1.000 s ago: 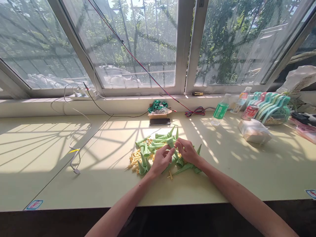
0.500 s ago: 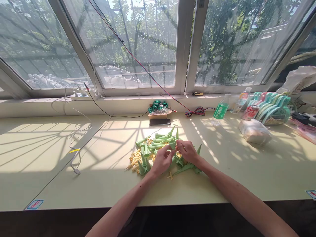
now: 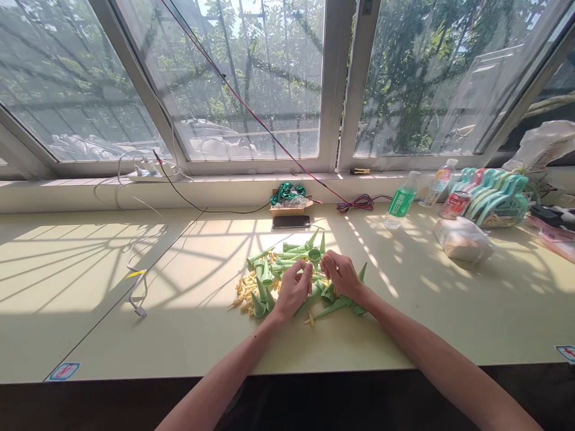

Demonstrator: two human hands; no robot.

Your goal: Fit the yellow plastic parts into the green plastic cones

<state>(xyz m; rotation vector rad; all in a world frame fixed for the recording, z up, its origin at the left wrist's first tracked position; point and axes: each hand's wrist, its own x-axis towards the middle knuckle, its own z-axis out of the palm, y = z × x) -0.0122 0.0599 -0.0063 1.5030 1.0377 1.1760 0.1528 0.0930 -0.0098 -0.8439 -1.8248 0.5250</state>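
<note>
Hands, left and right, curled beside upturned green cone above middle of worktop; exact grip unclear. Apparently midway on this one, with other green cones and yellow pieces loose around.

Left arm: slanting in bare from lower left.
Right arm: slanting in bare from lower right.
Left hand: showing its back, curling inward.
Right hand: bending at the knuckles, facing the left hand closely.
</note>
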